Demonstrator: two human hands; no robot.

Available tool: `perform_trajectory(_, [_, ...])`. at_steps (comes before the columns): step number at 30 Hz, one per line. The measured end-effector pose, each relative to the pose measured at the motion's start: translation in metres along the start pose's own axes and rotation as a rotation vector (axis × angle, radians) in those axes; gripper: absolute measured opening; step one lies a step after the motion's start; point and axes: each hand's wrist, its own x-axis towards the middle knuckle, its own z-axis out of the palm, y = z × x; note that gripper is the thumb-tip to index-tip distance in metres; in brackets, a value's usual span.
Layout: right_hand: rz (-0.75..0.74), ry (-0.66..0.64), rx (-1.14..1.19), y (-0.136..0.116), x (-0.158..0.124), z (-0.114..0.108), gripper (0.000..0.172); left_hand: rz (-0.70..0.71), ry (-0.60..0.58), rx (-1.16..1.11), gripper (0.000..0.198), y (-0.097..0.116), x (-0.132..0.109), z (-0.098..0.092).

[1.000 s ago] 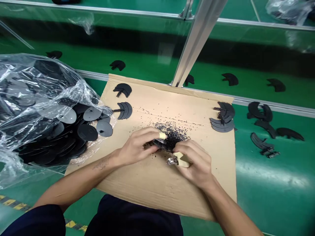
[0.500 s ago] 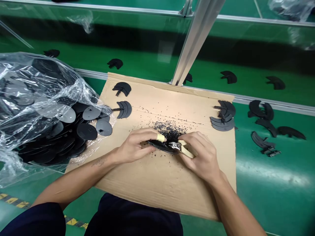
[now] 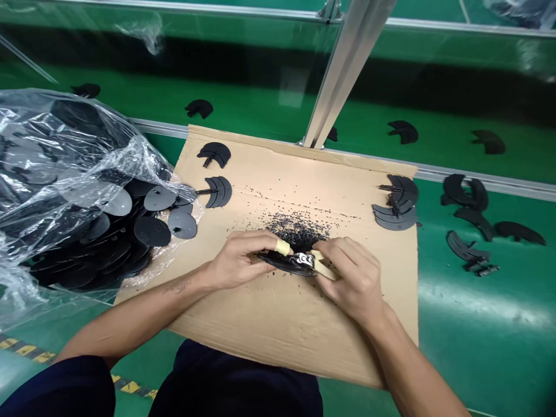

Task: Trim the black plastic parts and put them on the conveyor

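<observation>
Black and tilted, the disc (image 3: 290, 266) is pinched in the left hand (image 3: 238, 259) above the cardboard sheet (image 3: 273, 324) (dark clippings (image 3: 295, 229) heaped just beyond), the right hand (image 3: 354, 275) wrapped around pale-handled nippers (image 3: 320, 264).

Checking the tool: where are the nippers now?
Head view, just right of centre: the nippers are in the right hand, their metal head by the black disc in the left hand.
</observation>
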Motion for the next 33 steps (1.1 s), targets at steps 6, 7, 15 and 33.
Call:
perform_trajectory(6, [-0.012, 0.01, -0.083, -0.004, -0.001, -0.002, 0.01, -0.026, 0.023, -0.034, 0.014, -0.001, -0.003, 0.003])
perform_trajectory(7, [-0.019, 0.015, -0.096, -0.004, -0.001, -0.003, 0.01, -0.026, 0.028, -0.034, 0.014, -0.001, -0.003, 0.003])
perform_trajectory(15, [0.003, 0.036, -0.013, -0.008, -0.002, -0.004, 0.01, 0.033, 0.028, -0.012, 0.012, 0.003, -0.002, 0.003])
perform_trajectory(33, [-0.02, 0.151, -0.079, 0.022, 0.002, 0.006, 0.016, -0.238, 0.013, 0.071, 0.039, 0.003, 0.026, -0.027])
